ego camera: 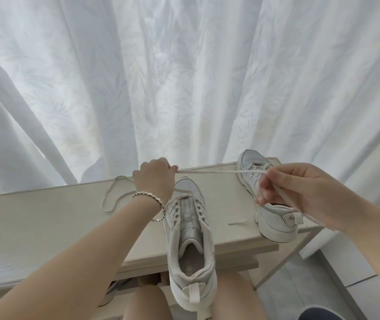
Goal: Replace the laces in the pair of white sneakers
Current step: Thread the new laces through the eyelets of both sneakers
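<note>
Bare knees [147, 303] are showing at the bottom edge, and the near sneaker [189, 245] is resting above them with its heel and pull tab overhanging the front edge of the table [46, 218], toe pointing away. Its leather is smooth and creased, the collar is padded mesh, and most of its eyelets are standing unlaced. Open tabletop is lying to the left of it, where a loose lace [113, 195] is looping limply on the pale wood-grain surface. The far sneaker [269, 204] is sitting at the table's right end, heel at the front corner, beside the tiled floor [322, 273]. A folded white curtain [184, 77] is hanging close behind the back edge.

The left hand [154, 179], wearing a silver bracelet [147, 196], is curling into a fist round one end of a flat white lace [219, 172]. The lace is stretching taut above both sneakers to the right hand [299, 195], whose thumb and fingertips are pinching it, the remainder trailing down past the palm.
</note>
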A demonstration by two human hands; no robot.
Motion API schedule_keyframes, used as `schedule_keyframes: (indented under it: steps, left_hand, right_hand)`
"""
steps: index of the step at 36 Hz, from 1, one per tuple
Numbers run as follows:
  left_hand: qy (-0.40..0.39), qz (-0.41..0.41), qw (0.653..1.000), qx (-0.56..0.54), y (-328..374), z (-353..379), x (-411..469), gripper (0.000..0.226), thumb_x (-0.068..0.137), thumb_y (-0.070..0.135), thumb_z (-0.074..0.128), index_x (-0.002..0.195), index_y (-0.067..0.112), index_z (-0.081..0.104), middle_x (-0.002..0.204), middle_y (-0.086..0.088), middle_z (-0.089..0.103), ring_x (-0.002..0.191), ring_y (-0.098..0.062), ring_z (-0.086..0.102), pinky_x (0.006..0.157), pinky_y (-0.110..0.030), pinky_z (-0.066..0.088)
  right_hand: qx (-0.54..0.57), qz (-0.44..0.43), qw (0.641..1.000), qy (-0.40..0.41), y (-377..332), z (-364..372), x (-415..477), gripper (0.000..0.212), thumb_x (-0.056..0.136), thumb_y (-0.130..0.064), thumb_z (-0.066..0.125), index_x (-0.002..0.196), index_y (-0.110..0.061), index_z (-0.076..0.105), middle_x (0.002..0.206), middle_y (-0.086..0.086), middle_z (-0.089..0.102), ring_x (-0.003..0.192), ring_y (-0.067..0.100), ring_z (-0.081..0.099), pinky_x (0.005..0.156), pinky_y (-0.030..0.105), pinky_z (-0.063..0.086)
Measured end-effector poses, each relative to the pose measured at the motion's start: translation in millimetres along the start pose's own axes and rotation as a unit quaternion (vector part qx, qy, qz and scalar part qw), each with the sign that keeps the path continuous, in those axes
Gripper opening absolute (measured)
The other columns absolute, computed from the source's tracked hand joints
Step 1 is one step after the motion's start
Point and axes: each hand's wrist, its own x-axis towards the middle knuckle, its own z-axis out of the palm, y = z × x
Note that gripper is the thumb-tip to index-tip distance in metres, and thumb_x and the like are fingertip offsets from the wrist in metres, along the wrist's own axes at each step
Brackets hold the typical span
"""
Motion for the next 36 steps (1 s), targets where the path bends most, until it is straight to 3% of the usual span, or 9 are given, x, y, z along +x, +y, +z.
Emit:
schedule_keyframes:
  steps: [5, 8, 12, 16, 20, 27, 30, 33, 36]
  left_hand:
    - [0.055, 0.130, 0.976, -0.166, 24.7, -7.9, -35.9, 0.016, 0.093, 0.025, 0.052, 0.102, 0.013, 0.058, 0.105, -0.001, 0.052, 0.101, -0.018, 0.043, 0.089, -0.029, 0.034]
    - [-0.080, 0.175, 0.930, -0.313, 45.1, -20.0, -62.5, 0.032, 0.091, 0.039, 0.053, 0.082, 0.011, 0.065, 0.079, -0.009, 0.063, 0.067, -0.011, 0.050, 0.068, -0.030, 0.044]
    - [-0.192, 0.180, 0.869, -0.420, 55.6, -22.9, -76.6, 0.041, 0.086, 0.053, 0.050, 0.084, 0.018, 0.070, 0.085, -0.019, 0.065, 0.060, -0.011, 0.048, 0.062, -0.028, 0.042]
    - [-0.160, 0.169, 0.853, -0.468, 56.1, -21.7, -76.6, 0.015, 0.093, 0.024, 0.056, 0.102, 0.022, 0.067, 0.077, 0.007, 0.061, 0.050, -0.004, 0.037, 0.052, -0.014, 0.035]
    - [-0.127, 0.142, 0.839, -0.509, 55.8, -24.8, -76.2, 0.011, 0.090, 0.018, 0.060, 0.089, 0.024, 0.069, 0.058, 0.011, 0.050, 0.049, -0.007, 0.032, 0.048, -0.014, 0.028]
    - [-0.133, 0.100, 0.842, -0.514, 51.8, -24.9, -69.5, 0.026, 0.089, 0.018, 0.062, 0.064, 0.017, 0.064, 0.043, 0.013, 0.049, 0.040, -0.001, 0.038, 0.046, -0.009, 0.030]
    - [-0.112, 0.051, 0.826, -0.550, 49.5, -24.5, -63.8, 0.023, 0.088, 0.015, 0.061, 0.066, 0.013, 0.069, 0.048, 0.010, 0.055, 0.042, 0.000, 0.041, 0.047, -0.011, 0.033]
    - [-0.096, 0.011, 0.812, -0.576, 47.6, -24.0, -57.1, 0.016, 0.086, 0.013, 0.063, 0.073, 0.010, 0.072, 0.051, 0.010, 0.056, 0.043, -0.001, 0.040, 0.045, -0.010, 0.033]
    - [-0.096, 0.007, 0.814, -0.573, 46.6, -25.0, -51.2, 0.015, 0.085, 0.015, 0.064, 0.075, 0.007, 0.072, 0.057, 0.012, 0.060, 0.047, 0.001, 0.045, 0.050, -0.013, 0.034]
  right_hand:
    - [0.066, -0.014, 0.996, 0.065, -3.3, 14.8, 7.0, 0.025, 0.067, -0.037, 0.067, 0.070, -0.014, 0.076, 0.070, 0.006, 0.067, 0.068, 0.016, 0.067, 0.067, 0.023, 0.055]
    - [0.083, -0.006, 0.988, 0.131, 1.9, 23.1, 18.1, 0.026, 0.074, -0.032, 0.060, 0.078, -0.010, 0.073, 0.081, 0.004, 0.071, 0.080, 0.014, 0.068, 0.071, 0.023, 0.056]
    - [0.089, 0.004, 0.981, 0.171, 5.9, 34.0, 30.8, 0.024, 0.079, -0.032, 0.057, 0.080, -0.011, 0.070, 0.083, -0.001, 0.070, 0.079, 0.010, 0.065, 0.065, 0.022, 0.051]
    - [0.110, 0.012, 0.973, 0.202, 8.5, 39.5, 40.0, 0.021, 0.088, -0.024, 0.057, 0.081, -0.009, 0.069, 0.079, -0.003, 0.071, 0.081, 0.012, 0.066, 0.077, 0.025, 0.052]
    - [0.080, 0.002, 0.972, 0.221, 10.5, 44.3, 43.8, 0.022, 0.087, -0.023, 0.060, 0.071, -0.012, 0.070, 0.075, -0.007, 0.071, 0.080, 0.007, 0.068, 0.089, 0.027, 0.049]
    - [-0.006, 0.008, 0.976, 0.218, 17.5, 46.1, 45.8, 0.034, 0.084, -0.039, 0.058, 0.082, -0.008, 0.073, 0.085, -0.006, 0.074, 0.088, 0.009, 0.067, 0.080, 0.024, 0.052]
    - [-0.106, 0.022, 0.978, 0.179, 22.4, 50.0, 41.5, 0.045, 0.075, -0.052, 0.054, 0.087, -0.013, 0.074, 0.081, -0.008, 0.071, 0.078, 0.000, 0.062, 0.067, 0.009, 0.046]
    - [-0.145, 0.041, 0.975, 0.160, 25.5, 48.0, 37.8, 0.035, 0.080, -0.048, 0.058, 0.087, -0.018, 0.075, 0.081, -0.010, 0.071, 0.067, -0.012, 0.056, 0.065, 0.008, 0.040]
    - [-0.172, 0.050, 0.973, 0.145, 27.1, 43.9, 36.1, 0.016, 0.086, -0.032, 0.062, 0.082, -0.022, 0.073, 0.058, -0.024, 0.062, 0.056, -0.017, 0.051, 0.059, 0.000, 0.036]
